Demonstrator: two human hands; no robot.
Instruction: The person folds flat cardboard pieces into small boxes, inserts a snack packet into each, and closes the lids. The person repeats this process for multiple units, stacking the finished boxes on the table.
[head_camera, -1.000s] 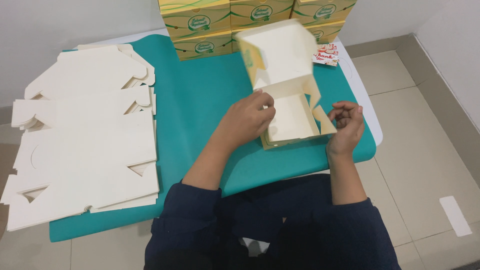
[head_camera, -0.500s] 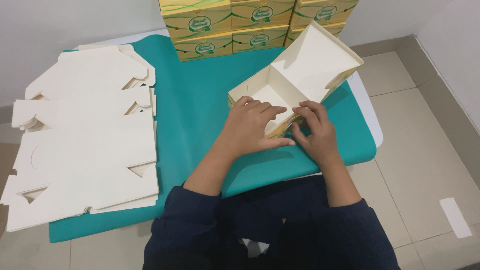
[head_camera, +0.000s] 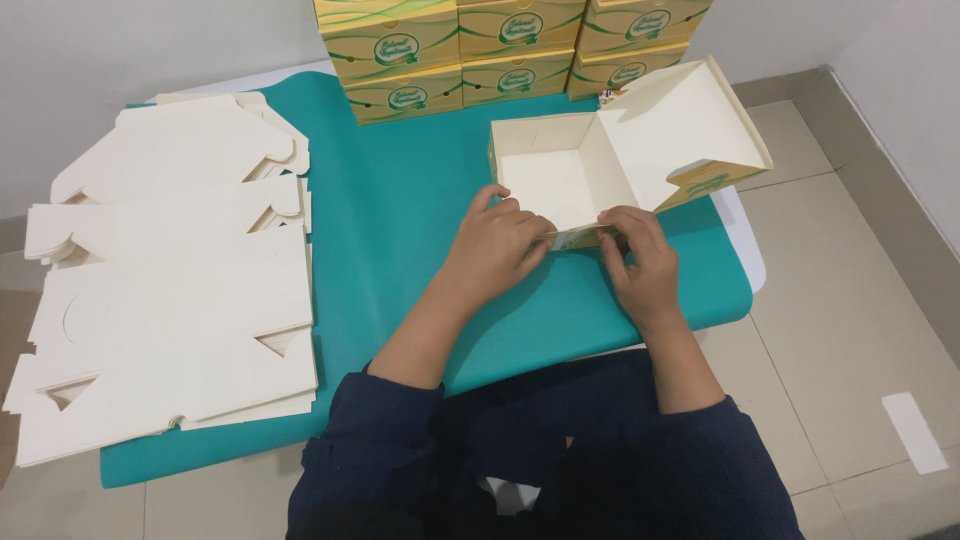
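Note:
An open cardboard box (head_camera: 560, 180), cream inside and yellow-green outside, sits on the teal table cover (head_camera: 400, 210) with its lid (head_camera: 680, 130) tilted back to the right. My left hand (head_camera: 495, 245) grips the box's near wall at its left corner. My right hand (head_camera: 640, 260) pinches the same near wall further right, fingers curled over the edge. Both hands press on the front panel, which hides most of it.
Several flat cream box blanks (head_camera: 160, 290) lie stacked on the left half of the table. Finished yellow-green boxes (head_camera: 500, 40) are stacked along the far edge. Tiled floor (head_camera: 860, 300) lies to the right, by a white wall.
The box was turned from standing on edge to lying flat with its lid swung back to the right. Both hands came together onto its near wall.

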